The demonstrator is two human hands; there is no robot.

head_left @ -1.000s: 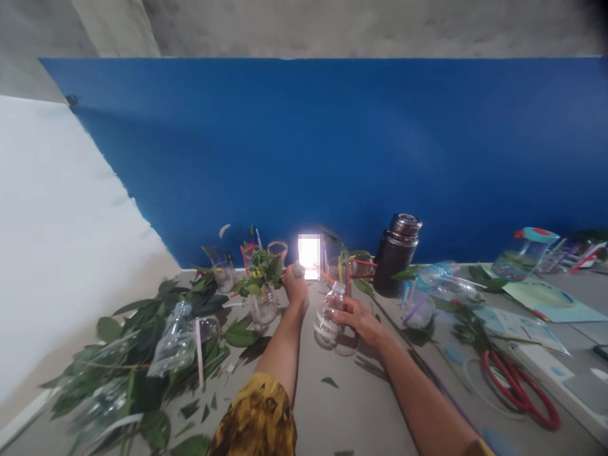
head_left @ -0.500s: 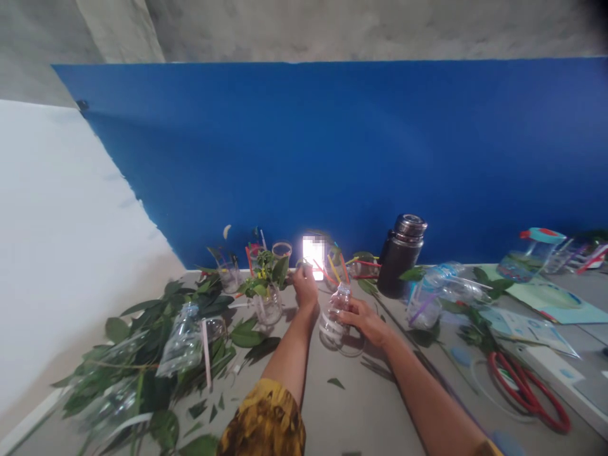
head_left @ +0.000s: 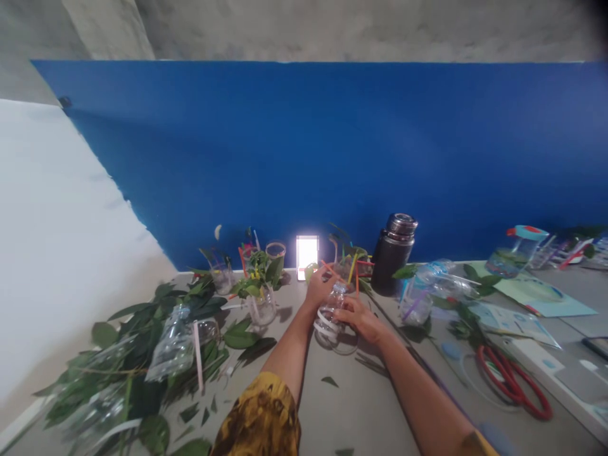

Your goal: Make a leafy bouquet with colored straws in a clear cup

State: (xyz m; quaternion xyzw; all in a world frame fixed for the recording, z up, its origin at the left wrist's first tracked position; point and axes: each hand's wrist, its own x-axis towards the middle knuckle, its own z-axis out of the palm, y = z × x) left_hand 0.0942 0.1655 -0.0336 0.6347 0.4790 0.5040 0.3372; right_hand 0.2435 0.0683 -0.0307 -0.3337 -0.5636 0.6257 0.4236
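Observation:
A small clear plastic bottle (head_left: 327, 320) with a white band wound around it stands at the middle of the table. My right hand (head_left: 363, 320) grips its right side with bent fingers. My left hand (head_left: 322, 290) is just behind the bottle's left side, its fingers curled by an orange straw (head_left: 331, 271); what they hold is hidden. A pale green leaf (head_left: 311, 272) shows beside that hand. Behind my hands, a clear cup holds straws, including a yellow straw (head_left: 352, 268). A lit phone (head_left: 308, 252) leans upright at the back.
Leafy branches (head_left: 137, 342) and a cut bottle (head_left: 171, 345) cover the left. A clear cup with leaves (head_left: 261, 307) stands left of my hands. A black flask (head_left: 393, 256) is behind right. Red-handled scissors (head_left: 513, 380) lie right; a blue wall (head_left: 304, 158) rises behind.
My left hand has moved right, from in front of the phone to behind the bottle. My right hand still grips the bottle. The view has shifted slightly right.

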